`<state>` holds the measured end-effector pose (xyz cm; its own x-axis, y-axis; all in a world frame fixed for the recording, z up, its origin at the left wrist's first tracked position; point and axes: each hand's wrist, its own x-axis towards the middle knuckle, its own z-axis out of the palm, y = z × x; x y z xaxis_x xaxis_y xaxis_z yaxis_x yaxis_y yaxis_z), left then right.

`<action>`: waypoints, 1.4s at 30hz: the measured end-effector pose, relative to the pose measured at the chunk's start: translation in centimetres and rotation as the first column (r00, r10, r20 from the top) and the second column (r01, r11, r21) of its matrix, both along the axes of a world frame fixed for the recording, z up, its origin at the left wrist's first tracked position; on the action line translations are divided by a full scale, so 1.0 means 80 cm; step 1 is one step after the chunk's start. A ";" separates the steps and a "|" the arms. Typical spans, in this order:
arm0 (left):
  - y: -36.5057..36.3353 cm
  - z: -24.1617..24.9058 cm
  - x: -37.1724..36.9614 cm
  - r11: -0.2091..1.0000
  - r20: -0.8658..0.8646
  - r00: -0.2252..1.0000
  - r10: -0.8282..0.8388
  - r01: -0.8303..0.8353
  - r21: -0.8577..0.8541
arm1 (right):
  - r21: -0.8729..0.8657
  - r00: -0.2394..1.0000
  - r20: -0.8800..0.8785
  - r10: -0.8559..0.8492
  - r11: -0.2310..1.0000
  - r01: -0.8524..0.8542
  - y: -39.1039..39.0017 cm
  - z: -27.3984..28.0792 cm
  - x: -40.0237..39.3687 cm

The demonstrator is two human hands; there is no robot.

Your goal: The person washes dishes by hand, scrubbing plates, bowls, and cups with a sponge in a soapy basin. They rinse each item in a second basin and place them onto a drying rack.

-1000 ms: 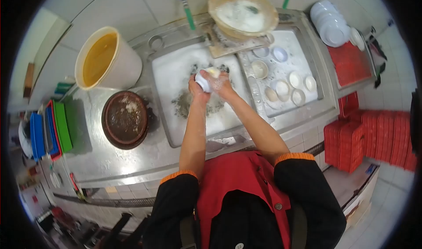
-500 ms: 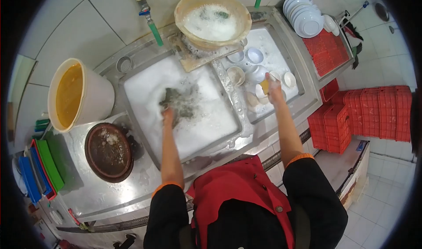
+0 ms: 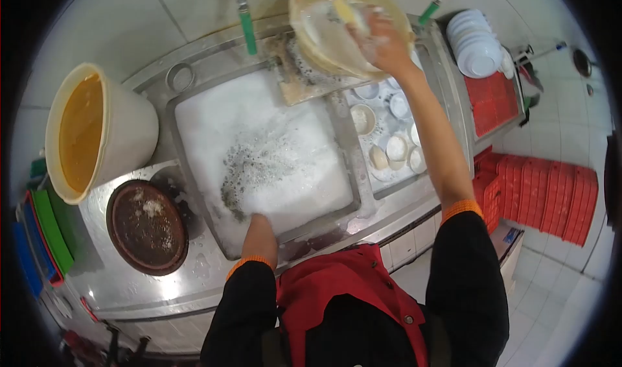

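Observation:
My right hand point(image 3: 382, 46) is in the pale round basin point(image 3: 301, 43) of suds, smeared a little by motion. It grips a yellow sponge point(image 3: 346, 11) that pokes above the foam. Below, my left forearm point(image 3: 260, 237) goes down into the foam-filled left sink point(image 3: 356, 201) near its front edge. Foam hides my left hand and anything it may hold. Dark specks float on the suds point(image 3: 246, 172) around it. In the right sink lie several small white bowls and cups, among them a round bowl point(image 3: 363, 119) and a foam-covered cup point(image 3: 396, 148).
On the left counter stand a white bucket point(image 3: 133, 124) of orange liquid and a brown clay dish point(image 3: 148, 227). A tap point(image 3: 248, 33) with a green hose hangs behind the sink. White bowls point(image 3: 478, 52) are stacked back right, above red crates point(image 3: 544, 192).
My right hand has moved from the right sink up into the basin with the sponge. My left hand has sunk out of sight into the foam, closer to me. The camera view has shifted.

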<state>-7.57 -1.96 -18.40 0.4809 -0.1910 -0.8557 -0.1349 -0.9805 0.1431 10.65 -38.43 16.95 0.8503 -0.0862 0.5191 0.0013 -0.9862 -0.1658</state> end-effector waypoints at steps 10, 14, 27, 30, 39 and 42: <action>0.025 0.085 0.045 0.913 0.017 0.940 0.341 -0.327 -0.245 | -0.314 0.417 -0.896 -0.150 0.879 -0.358 0.027 -0.057 0.117; 0.022 0.235 0.087 0.561 -0.019 0.716 0.697 -0.563 -0.607 | 0.139 0.984 -0.129 0.122 0.985 -0.104 0.025 -0.031 0.069; -0.106 0.355 0.112 -0.327 -0.278 0.453 0.847 0.031 -0.945 | 0.960 0.959 -0.180 0.220 -0.175 0.221 0.273 -0.036 -0.137; -0.110 0.326 0.112 -0.664 -0.786 0.316 0.532 -0.420 -0.619 | 0.964 0.970 -0.211 0.117 -0.138 0.226 0.270 -0.037 -0.150; -0.082 0.241 0.068 -0.020 -0.589 0.646 0.486 -0.666 -0.746 | 0.699 0.328 -0.692 0.643 0.483 0.527 0.163 -0.070 -0.206; -0.106 0.247 0.048 0.037 -0.496 0.668 0.555 -0.616 -0.787 | 0.791 0.423 -0.611 0.669 0.485 0.374 0.137 -0.083 -0.229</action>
